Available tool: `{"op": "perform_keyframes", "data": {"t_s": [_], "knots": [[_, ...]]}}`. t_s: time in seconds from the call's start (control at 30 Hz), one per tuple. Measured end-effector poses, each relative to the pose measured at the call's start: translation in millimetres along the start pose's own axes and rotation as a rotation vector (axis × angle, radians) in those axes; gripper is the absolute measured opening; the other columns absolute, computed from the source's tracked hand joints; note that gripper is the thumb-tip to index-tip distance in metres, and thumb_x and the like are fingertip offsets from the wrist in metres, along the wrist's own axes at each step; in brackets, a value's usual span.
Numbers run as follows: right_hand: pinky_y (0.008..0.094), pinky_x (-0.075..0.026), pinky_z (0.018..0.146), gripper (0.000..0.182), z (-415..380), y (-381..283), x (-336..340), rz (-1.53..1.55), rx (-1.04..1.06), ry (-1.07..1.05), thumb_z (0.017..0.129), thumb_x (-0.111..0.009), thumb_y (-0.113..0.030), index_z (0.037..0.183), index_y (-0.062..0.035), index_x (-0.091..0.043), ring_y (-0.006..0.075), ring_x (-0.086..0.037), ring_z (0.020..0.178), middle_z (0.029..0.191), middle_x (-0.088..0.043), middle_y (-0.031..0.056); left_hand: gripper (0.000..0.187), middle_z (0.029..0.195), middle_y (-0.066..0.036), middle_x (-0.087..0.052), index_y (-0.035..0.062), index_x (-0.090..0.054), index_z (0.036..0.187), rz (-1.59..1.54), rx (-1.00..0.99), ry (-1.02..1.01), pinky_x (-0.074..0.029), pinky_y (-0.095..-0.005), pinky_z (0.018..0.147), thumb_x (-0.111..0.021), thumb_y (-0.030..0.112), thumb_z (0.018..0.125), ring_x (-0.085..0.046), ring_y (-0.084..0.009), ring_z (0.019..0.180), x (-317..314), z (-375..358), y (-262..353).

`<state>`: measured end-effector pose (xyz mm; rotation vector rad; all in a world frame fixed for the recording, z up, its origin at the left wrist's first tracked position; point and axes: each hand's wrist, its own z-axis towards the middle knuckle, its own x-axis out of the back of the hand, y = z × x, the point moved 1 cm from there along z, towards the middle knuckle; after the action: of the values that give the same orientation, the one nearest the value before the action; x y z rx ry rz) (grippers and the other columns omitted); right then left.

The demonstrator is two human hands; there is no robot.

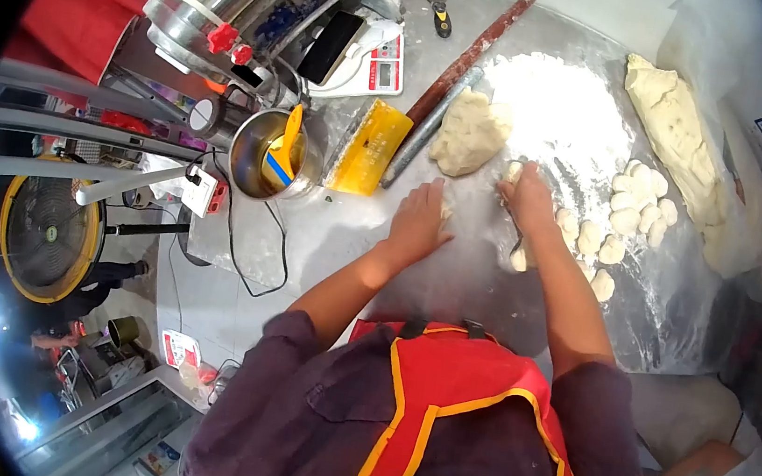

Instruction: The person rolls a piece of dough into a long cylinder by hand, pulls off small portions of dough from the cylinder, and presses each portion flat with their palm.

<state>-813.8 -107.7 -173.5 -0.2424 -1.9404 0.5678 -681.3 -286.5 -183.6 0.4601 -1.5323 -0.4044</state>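
My left hand [421, 216] lies palm down on the metal tabletop, its fingers stretched out. A bit of pale dough [446, 208] shows at its edge, mostly hidden under the hand. To its right, my right hand [528, 201] is closed around a strip of dough [519, 257]; one end pokes out above the fingers, the other shows below the wrist. Just beyond both hands sits a rounded lump of dough [470, 135]. Several small dough pieces [611, 249] lie to the right of my right forearm, with more bunched farther off.
Loose flour [556, 107] covers the far tabletop. A long dough slab [676, 140] rests at right. Leftward are a yellow scraper [371, 148], a red-brown rolling pin [477, 52], a metal pot [306, 168], a scale [385, 74] and a trailing cord [254, 293].
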Motion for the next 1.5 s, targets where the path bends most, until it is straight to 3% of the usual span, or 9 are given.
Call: {"op": "perform_keyframes", "data": {"t_s": [0.13, 0.23, 0.33, 0.43, 0.73, 0.97, 1.07, 1.37, 1.5], "knots": [[0.0450, -0.049, 0.082, 0.052, -12, -11, 8, -0.152, 0.069, 0.140, 0.081, -0.073, -0.024, 0.115, 0.0051, -0.047, 0.0426, -0.059, 0.094, 0.110, -0.054, 0.0259, 0.084, 0.109, -0.020, -0.054, -0.0001, -0.039, 0.126, 0.105, 0.221, -0.318, -0.044, -0.0433, 0.088, -0.085, 0.029, 0.063, -0.052, -0.0391, 0.104, 18, -3, 1], [0.0440, -0.049, 0.079, 0.051, -30, -5, 16, -0.100, 0.415, 0.422, 0.081, -0.073, -0.020, 0.118, 0.0025, -0.047, 0.0395, -0.059, 0.088, 0.109, -0.052, 0.0227, 0.074, 0.103, -0.018, -0.054, 0.0007, -0.046, 0.117, -0.407, 0.284, -0.157, -0.045, -0.0429, 0.084, -0.085, 0.031, 0.062, -0.052, -0.0381, 0.100, 17, -9, -18], [0.0409, -0.049, 0.076, 0.050, -54, -4, 12, 0.050, 0.360, 0.257, 0.082, -0.071, -0.017, 0.122, 0.0005, -0.048, 0.0340, -0.059, 0.085, 0.110, -0.053, 0.0210, 0.065, 0.104, -0.019, -0.055, 0.0005, -0.049, 0.111, -0.134, -0.002, 0.080, -0.046, -0.0432, 0.082, -0.084, 0.030, 0.065, -0.053, -0.0387, 0.099, 4, -15, -25], [0.0383, -0.049, 0.075, 0.051, -66, -4, 1, 0.214, 0.258, 0.128, 0.082, -0.070, -0.015, 0.125, 0.0012, -0.048, 0.0297, -0.060, 0.083, 0.111, -0.054, 0.0205, 0.053, 0.106, -0.019, -0.054, 0.0006, -0.050, 0.108, -0.026, -0.022, 0.142, -0.046, -0.0427, 0.082, -0.079, 0.026, 0.072, -0.052, -0.0386, 0.099, -11, -18, -14], [0.0309, -0.051, 0.078, 0.052, -60, 7, -31, 1.114, -0.189, -0.293, 0.088, -0.068, -0.031, 0.127, -0.0005, -0.052, 0.0177, -0.062, 0.084, 0.115, -0.060, 0.0084, 0.023, 0.088, -0.009, -0.062, 0.0029, -0.058, 0.105, -0.634, 0.109, -0.346, -0.046, -0.0297, 0.074, -0.065, 0.019, 0.089, -0.059, -0.0176, 0.080, 17, -6, 11], [0.0299, -0.053, 0.070, 0.046, -78, 19, -24, 1.562, -0.341, -0.561, 0.088, -0.069, -0.029, 0.123, -0.0018, -0.056, 0.0175, -0.063, 0.081, 0.099, -0.064, 0.0063, 0.024, 0.095, -0.005, -0.061, 0.0013, -0.056, 0.110, -0.983, 0.060, -0.433, -0.046, -0.0275, 0.077, -0.063, 0.013, 0.090, -0.055, -0.0106, 0.087, -2, -12, 11], [0.0305, -0.053, 0.069, 0.044, -86, 12, -21, 1.484, -0.271, -0.582, 0.084, -0.073, -0.020, 0.121, -0.0018, -0.056, 0.0156, -0.063, 0.081, 0.094, -0.063, 0.0067, 0.032, 0.099, -0.008, -0.061, 0.0007, -0.055, 0.113, -0.897, 0.027, -0.449, -0.047, -0.0289, 0.079, -0.067, 0.015, 0.087, -0.057, -0.0131, 0.090, -11, -11, 8], [0.0290, -0.050, 0.076, 0.048, -109, -16, -17, 0.612, 0.067, -0.084, 0.075, -0.078, -0.014, 0.116, -0.0014, -0.056, 0.0137, -0.061, 0.085, 0.092, -0.063, 0.0064, 0.037, 0.100, -0.013, -0.068, 0.0108, -0.062, 0.108, -0.417, -0.062, -0.448, -0.049, -0.0413, 0.078, -0.069, 0.035, 0.080, -0.064, -0.0334, 0.093, -2, -3, 37], [0.0275, -0.051, 0.075, 0.044, -113, -13, -15, 1.004, -0.080, -0.247, 0.075, -0.077, -0.014, 0.113, 0.0002, -0.059, 0.0124, -0.061, 0.086, 0.091, -0.065, 0.0064, 0.038, 0.097, -0.010, -0.069, 0.0153, -0.064, 0.107, -0.175, -0.072, -0.468, -0.050, -0.0443, 0.076, -0.068, 0.040, 0.079, -0.064, -0.0347, 0.091, -8, -4, 37]]}}
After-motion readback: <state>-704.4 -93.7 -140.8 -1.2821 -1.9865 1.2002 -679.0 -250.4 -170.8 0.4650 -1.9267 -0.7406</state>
